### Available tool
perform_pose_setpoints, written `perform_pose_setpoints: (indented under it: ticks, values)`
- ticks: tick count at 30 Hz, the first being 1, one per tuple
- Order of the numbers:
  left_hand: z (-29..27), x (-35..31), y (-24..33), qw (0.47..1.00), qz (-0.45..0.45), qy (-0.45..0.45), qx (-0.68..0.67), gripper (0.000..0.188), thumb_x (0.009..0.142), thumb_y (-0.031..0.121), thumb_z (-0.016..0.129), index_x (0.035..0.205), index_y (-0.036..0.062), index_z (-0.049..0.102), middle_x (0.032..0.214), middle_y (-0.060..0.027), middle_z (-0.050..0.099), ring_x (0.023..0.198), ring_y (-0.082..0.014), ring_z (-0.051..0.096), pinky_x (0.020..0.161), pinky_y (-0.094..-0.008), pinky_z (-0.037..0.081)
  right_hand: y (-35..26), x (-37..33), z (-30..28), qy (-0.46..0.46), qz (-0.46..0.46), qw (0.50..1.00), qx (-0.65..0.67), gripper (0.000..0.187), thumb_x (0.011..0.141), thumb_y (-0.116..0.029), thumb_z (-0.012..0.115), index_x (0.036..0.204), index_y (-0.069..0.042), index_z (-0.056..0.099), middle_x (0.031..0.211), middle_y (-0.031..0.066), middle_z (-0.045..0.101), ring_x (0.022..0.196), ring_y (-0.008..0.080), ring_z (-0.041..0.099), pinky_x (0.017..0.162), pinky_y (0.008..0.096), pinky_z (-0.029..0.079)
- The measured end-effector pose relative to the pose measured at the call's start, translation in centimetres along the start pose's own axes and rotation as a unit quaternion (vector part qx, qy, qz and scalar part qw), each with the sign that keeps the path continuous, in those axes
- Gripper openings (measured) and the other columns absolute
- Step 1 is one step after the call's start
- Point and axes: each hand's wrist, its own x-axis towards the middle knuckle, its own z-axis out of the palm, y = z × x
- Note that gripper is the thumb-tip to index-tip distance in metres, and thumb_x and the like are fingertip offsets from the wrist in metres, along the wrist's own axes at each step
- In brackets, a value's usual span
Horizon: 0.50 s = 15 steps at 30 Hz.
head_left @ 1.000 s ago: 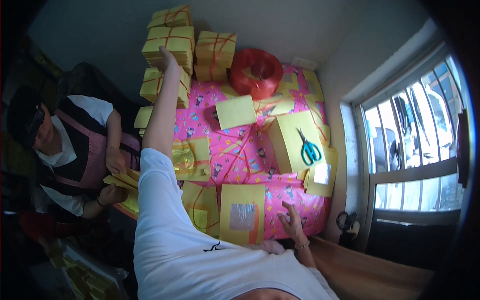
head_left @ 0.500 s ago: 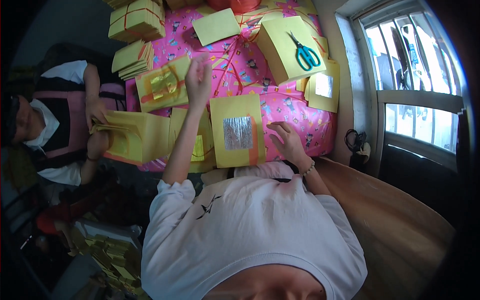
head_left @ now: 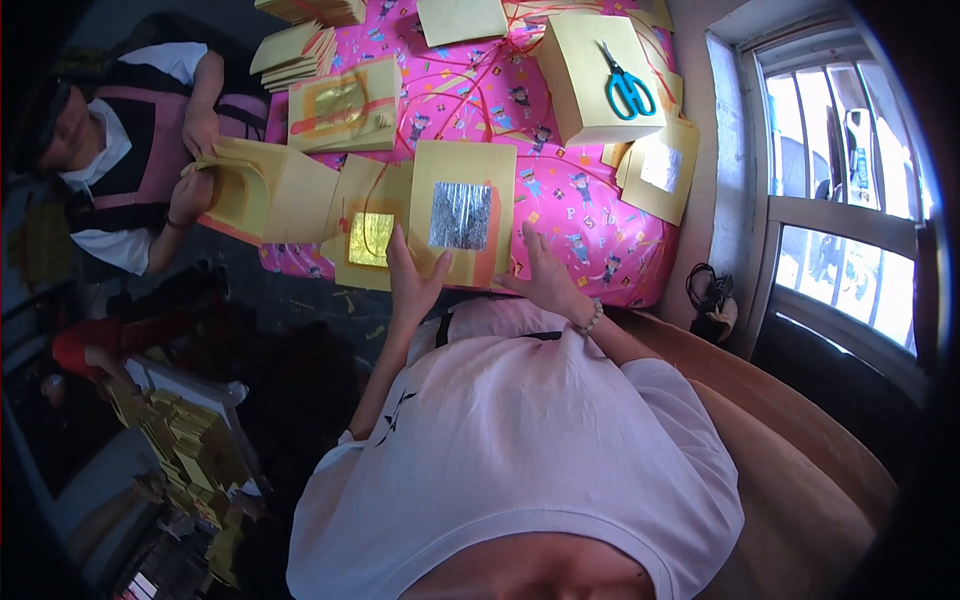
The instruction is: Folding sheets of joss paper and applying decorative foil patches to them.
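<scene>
A bare left hand (head_left: 410,286) and right hand (head_left: 552,280), fingers spread, flank the near end of a yellow rectangular paper sheet (head_left: 466,162) with a crinkled silver foil square (head_left: 460,216), its long axis pointing away from the wearer on a glossy pink patterned surface (head_left: 645,268). Teal-handled metal scissors (head_left: 616,69) lie beyond the sheet, rightward.
</scene>
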Motion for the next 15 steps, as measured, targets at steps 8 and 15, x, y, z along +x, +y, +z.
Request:
perform_pose_setpoints:
  ticks: [8, 15]
  values:
    - [1.3, -1.1, -1.3, 0.995, -0.085, -0.015, -0.048, 0.090, 0.087, 0.040, 0.069, 0.143, -0.0131, 0.023, 0.139, -0.0337, 0.037, 0.131, -0.0421, 0.040, 0.108, -0.0426, 0.034, -0.6, -1.5, 2.6, -0.053, 0.026, 0.994, 0.096, 0.104, 0.069, -0.021, 0.084, 0.146, 0.002, 0.018, 0.125, 0.0288, 0.054, 0.118, 0.0426, 0.053, 0.095, 0.0459, 0.046]
    - [1.6, -1.1, -2.0, 0.996, -0.047, -0.014, -0.074, 0.087, 0.088, 0.038, 0.068, 0.142, -0.0133, 0.024, 0.137, -0.0333, 0.041, 0.129, -0.0405, 0.043, 0.106, -0.0403, 0.037, -1.3, -1.6, 2.8, -0.024, 0.058, 0.996, 0.070, 0.101, 0.068, -0.022, 0.084, 0.143, 0.004, 0.021, 0.125, 0.0293, 0.051, 0.117, 0.0439, 0.052, 0.094, 0.0461, 0.047]
